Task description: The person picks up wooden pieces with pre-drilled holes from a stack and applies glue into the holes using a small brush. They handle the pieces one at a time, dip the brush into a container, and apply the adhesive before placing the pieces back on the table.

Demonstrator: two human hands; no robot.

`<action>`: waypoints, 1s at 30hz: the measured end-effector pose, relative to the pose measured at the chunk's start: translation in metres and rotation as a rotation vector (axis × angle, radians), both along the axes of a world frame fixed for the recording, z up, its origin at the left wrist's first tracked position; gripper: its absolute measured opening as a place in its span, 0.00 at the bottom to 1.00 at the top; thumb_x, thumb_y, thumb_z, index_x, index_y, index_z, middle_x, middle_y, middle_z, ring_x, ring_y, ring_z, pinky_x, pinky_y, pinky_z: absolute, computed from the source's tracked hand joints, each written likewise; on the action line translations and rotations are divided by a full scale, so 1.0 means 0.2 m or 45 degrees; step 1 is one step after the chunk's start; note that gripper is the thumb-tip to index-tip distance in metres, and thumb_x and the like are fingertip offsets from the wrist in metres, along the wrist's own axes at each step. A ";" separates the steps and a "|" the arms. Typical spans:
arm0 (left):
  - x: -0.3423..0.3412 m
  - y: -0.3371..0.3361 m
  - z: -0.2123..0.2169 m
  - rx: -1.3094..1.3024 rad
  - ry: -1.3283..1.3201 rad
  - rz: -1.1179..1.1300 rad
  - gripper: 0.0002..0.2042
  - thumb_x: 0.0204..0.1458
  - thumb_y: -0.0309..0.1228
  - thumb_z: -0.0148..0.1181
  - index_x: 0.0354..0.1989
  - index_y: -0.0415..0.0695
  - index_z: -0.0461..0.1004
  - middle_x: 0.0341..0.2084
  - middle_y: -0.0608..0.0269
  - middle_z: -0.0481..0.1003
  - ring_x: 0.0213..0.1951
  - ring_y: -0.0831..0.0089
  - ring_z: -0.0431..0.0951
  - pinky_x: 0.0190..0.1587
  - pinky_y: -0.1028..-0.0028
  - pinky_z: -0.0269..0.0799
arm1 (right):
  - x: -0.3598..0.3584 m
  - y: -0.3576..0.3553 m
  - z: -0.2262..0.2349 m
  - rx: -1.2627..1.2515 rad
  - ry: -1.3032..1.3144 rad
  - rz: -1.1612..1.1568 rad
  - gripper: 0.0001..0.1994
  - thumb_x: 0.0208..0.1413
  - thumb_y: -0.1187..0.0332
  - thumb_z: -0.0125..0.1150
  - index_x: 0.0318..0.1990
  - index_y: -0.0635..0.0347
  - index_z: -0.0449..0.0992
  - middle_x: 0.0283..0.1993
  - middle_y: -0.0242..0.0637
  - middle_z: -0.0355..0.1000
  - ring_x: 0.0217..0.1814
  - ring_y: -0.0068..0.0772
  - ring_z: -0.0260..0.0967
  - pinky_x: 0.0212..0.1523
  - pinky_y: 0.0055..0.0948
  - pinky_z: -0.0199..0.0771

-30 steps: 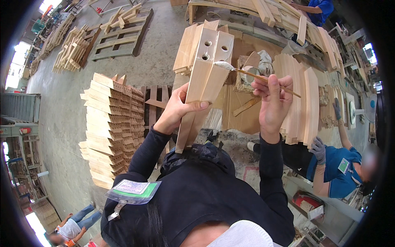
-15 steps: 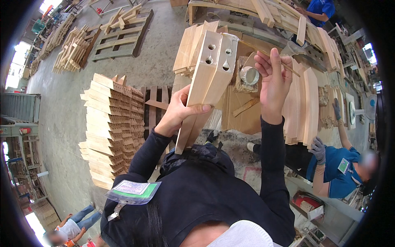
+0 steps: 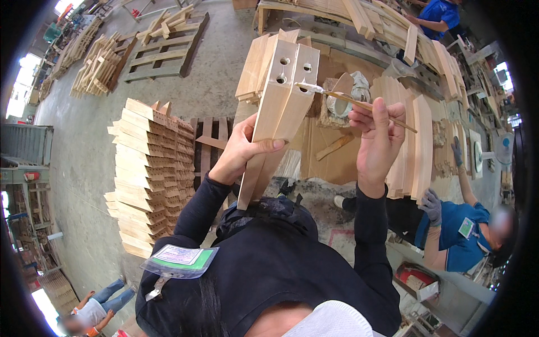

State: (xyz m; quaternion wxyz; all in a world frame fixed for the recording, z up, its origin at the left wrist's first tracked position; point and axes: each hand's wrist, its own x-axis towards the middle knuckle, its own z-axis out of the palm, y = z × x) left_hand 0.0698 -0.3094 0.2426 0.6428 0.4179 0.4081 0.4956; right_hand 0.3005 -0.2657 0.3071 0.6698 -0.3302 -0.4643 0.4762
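My left hand (image 3: 240,150) is closed around two pale wooden pieces (image 3: 276,121) held side by side, their drilled ends tilted up and away from me. Each end has two round holes, with a wet white film around them. Between the thumb and fingers of my right hand (image 3: 379,135) is a thin wooden stick brush (image 3: 365,104). Its white-coated tip touches the end face beside the lower right hole. Just beyond the stick, a white-smeared cup (image 3: 339,105) stands on a crusted block, partly hidden by the stick.
A tall stack of drilled wooden pieces (image 3: 150,177) stands at left beside a pallet. More boards (image 3: 418,146) lie at right, near a gloved co-worker (image 3: 457,227). Cardboard (image 3: 314,151) with a loose wood strip (image 3: 335,146) lies ahead. A wood-laden bench (image 3: 325,25) stands farther off.
The brush tip has moved from the far right corner of the end face down to the lower right hole. My right hand has shifted lower and its fingers have curled in.
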 end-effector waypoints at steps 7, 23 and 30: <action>0.01 -0.01 0.01 0.000 0.022 -0.021 0.35 0.38 0.37 0.74 0.55 0.35 0.67 0.45 0.54 0.77 0.46 0.66 0.79 0.56 0.67 0.70 | -0.02 0.08 -0.04 -0.059 0.118 -0.052 0.10 0.61 0.66 0.60 0.31 0.56 0.65 0.33 0.48 0.78 0.31 0.36 0.79 0.32 0.28 0.81; 0.00 -0.01 0.00 -0.055 -0.075 -0.010 0.34 0.40 0.31 0.75 0.58 0.38 0.68 0.47 0.60 0.76 0.49 0.75 0.75 0.57 0.72 0.66 | 0.11 0.23 0.23 0.255 -0.198 0.029 0.06 0.63 0.69 0.56 0.39 0.62 0.69 0.38 0.46 0.77 0.41 0.34 0.79 0.38 0.24 0.80; 0.01 0.01 0.01 -0.048 -0.040 -0.008 0.34 0.40 0.30 0.75 0.58 0.37 0.68 0.48 0.59 0.76 0.49 0.74 0.75 0.57 0.72 0.67 | 0.04 0.13 0.47 0.644 -0.938 0.170 0.05 0.62 0.71 0.56 0.39 0.62 0.69 0.36 0.42 0.78 0.37 0.27 0.78 0.38 0.21 0.77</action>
